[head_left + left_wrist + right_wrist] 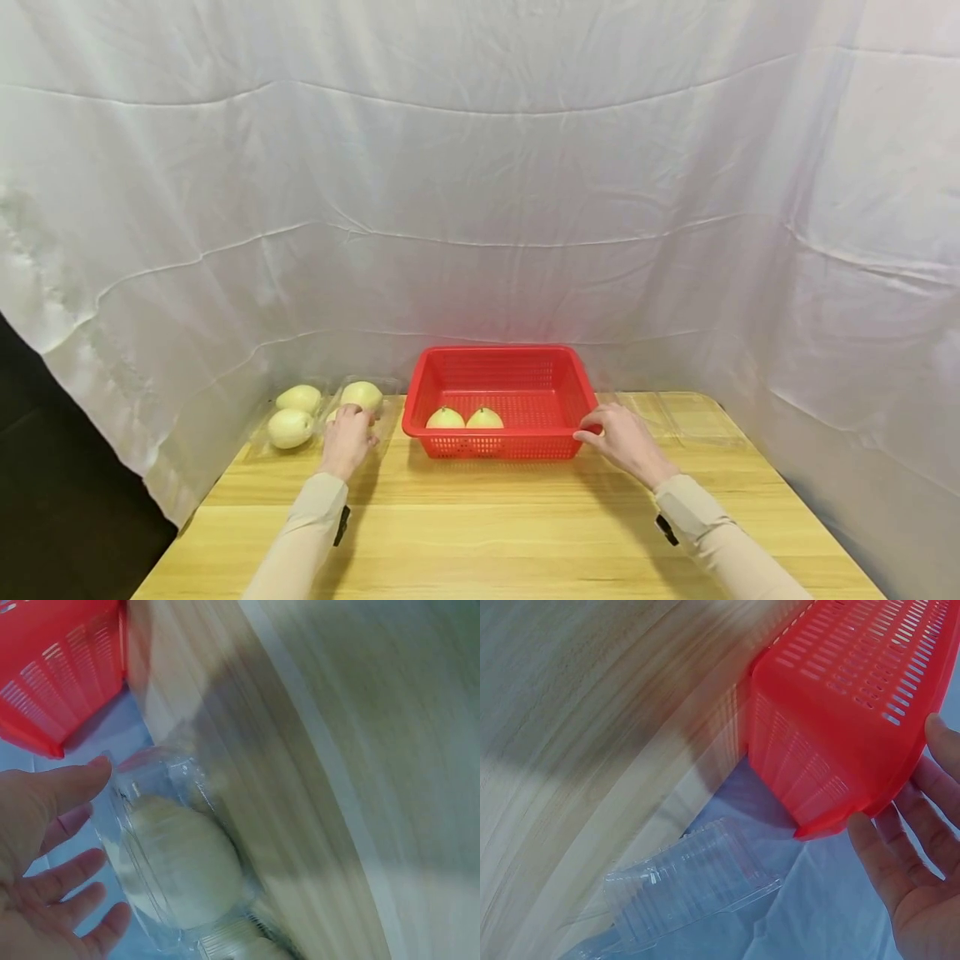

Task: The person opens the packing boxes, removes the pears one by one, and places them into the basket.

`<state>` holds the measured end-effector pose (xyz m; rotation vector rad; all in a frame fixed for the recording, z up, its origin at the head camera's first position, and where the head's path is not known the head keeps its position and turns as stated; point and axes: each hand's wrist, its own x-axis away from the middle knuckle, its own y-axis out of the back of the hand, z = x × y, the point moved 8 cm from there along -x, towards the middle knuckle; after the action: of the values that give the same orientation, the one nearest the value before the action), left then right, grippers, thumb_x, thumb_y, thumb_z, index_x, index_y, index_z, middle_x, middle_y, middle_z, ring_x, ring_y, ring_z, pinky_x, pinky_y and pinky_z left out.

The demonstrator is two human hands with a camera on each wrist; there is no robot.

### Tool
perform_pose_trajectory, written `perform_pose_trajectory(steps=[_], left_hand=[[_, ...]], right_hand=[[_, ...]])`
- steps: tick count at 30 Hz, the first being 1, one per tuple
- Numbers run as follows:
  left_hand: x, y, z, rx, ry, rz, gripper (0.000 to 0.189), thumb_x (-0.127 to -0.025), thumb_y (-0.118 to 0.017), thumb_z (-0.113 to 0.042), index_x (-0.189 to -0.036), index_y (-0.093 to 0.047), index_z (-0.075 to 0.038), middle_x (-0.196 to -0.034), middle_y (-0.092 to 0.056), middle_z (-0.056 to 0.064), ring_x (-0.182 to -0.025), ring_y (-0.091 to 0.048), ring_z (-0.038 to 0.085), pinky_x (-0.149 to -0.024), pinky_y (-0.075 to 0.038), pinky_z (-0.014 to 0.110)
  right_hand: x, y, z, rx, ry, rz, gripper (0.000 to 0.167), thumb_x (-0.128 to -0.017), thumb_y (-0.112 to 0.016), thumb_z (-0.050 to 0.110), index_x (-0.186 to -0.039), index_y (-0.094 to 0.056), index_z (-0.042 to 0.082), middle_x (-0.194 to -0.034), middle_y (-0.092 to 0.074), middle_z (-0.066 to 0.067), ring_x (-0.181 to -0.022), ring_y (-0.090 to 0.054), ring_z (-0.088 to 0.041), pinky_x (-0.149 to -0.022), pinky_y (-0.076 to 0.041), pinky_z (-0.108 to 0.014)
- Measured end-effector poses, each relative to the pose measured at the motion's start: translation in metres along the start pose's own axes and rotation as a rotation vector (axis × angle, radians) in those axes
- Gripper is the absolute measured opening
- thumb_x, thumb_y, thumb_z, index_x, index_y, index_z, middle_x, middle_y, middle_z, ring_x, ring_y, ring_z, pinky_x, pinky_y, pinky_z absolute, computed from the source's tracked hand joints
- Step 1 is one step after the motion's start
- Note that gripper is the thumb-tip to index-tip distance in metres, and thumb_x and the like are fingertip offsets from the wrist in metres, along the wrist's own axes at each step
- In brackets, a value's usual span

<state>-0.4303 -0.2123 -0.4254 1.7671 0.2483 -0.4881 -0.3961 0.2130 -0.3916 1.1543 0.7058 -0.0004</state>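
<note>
My left hand reaches over a clear plastic box holding pale yellow pears. In the left wrist view its fingers are spread, and the thumb tip lies right at the edge of the box, beside a pear. My right hand is at the near right corner of a red plastic basket. The right wrist view shows its thumb and index fingertips on the rim, the fingers fairly straight. Two pears with short stems sit in the basket's near left part.
Left of the left hand, two more pears rest in another clear box. Clear plastic boxes lie at the back right; ridged walls show in the right wrist view. A white curtain hangs behind the wooden table.
</note>
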Motion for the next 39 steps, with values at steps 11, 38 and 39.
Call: perform_pose_trajectory(steps=[11, 38, 39], left_hand=[[0.000, 0.004, 0.010, 0.046, 0.087, 0.017, 0.029, -0.083, -0.077, -0.029, -0.090, -0.064, -0.004, -0.100, -0.062, 0.020, -0.100, -0.057, 0.041, -0.081, -0.047, 0.060], [0.018, -0.004, 0.020, -0.041, 0.236, 0.290, 0.088, -0.078, -0.052, -0.078, -0.146, -0.046, -0.022, -0.140, -0.037, 0.042, -0.120, -0.036, 0.060, -0.094, -0.030, 0.064], [0.021, -0.003, 0.020, -0.047, 0.241, 0.295, 0.089, -0.077, -0.052, -0.080, -0.146, -0.046, -0.023, -0.136, -0.040, 0.042, -0.116, -0.039, 0.057, -0.090, -0.031, 0.061]], right_hand=[[0.000, 0.000, 0.000, 0.009, 0.002, -0.002, 0.015, -0.078, -0.082, 0.025, -0.085, -0.077, 0.012, -0.082, -0.072, 0.005, -0.080, -0.063, -0.016, -0.073, -0.052, -0.038], [0.000, 0.000, -0.002, 0.015, 0.010, -0.020, 0.016, -0.076, -0.083, 0.024, -0.084, -0.078, 0.011, -0.081, -0.072, 0.003, -0.080, -0.065, -0.019, -0.072, -0.053, -0.040], [-0.001, 0.000, -0.002, 0.007, 0.011, -0.018, 0.016, -0.077, -0.083, 0.024, -0.084, -0.078, 0.011, -0.081, -0.073, 0.002, -0.080, -0.065, -0.020, -0.073, -0.053, -0.040]])
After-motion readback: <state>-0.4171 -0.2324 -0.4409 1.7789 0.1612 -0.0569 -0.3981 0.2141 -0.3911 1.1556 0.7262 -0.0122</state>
